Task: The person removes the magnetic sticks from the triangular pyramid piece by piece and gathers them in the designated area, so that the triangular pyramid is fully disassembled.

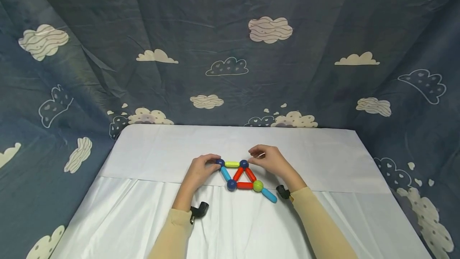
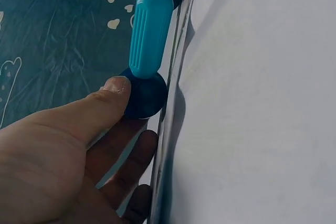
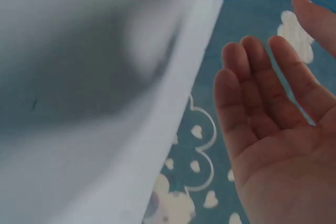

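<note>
Pinching a blue ball (image 2: 148, 98), left fingers (image 2: 137, 153); right fingers (image 3: 239, 61) loose; yellow-green rod (image 1: 231, 164) between, curtain (image 1: 201, 23) behind.

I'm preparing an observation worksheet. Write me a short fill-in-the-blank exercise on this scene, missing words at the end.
The left hand pinches a dark blue ball between its fingers and ____.
The three red rods form a ____.
The green ball joins ____ red rods to one light blue rod.

Missing words: thumb; triangle; two.
</note>
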`<state>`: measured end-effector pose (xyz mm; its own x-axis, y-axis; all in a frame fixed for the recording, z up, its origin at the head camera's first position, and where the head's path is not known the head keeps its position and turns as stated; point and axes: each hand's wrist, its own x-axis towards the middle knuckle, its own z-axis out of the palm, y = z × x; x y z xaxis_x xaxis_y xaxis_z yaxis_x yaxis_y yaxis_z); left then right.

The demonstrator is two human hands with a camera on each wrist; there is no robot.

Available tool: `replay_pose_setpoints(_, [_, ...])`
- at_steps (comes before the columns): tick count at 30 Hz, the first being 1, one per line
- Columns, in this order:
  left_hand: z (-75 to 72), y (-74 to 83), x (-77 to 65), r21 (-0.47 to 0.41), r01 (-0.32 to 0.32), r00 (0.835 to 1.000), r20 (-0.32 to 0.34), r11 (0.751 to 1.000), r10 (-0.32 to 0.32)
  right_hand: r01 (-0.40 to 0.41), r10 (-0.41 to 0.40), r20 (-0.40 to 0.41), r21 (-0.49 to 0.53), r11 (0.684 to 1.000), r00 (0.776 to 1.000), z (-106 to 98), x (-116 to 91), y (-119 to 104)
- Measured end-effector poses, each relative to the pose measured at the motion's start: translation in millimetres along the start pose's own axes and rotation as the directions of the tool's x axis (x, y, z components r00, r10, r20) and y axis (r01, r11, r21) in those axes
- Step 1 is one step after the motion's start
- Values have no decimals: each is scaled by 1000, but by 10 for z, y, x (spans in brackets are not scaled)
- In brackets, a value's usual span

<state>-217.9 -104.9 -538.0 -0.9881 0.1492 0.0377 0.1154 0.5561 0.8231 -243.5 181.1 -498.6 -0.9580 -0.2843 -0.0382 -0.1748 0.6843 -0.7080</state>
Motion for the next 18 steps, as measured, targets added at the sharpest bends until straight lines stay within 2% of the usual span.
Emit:
replay_pose_setpoints(4, [-18,-14,1,-36,-43,995,85,998,46,39,-39,69,1,999,997,77,148,-15])
replay_pose_setpoints(8, [-37,-46,11,-43,-113,978,169,993,119,58,-56,143,-8,998,988,150,269,-43])
replay_pose_setpoints(12, [-31,-70,17,-22,-167,964,205,986,168,72,-65,197,-27,997,978,207,322,-81])
replay_pose_setpoints(18, [-29,-59,2,45,-193,954,240,980,177,55,-43,231,-48,997,972,301,336,-85])
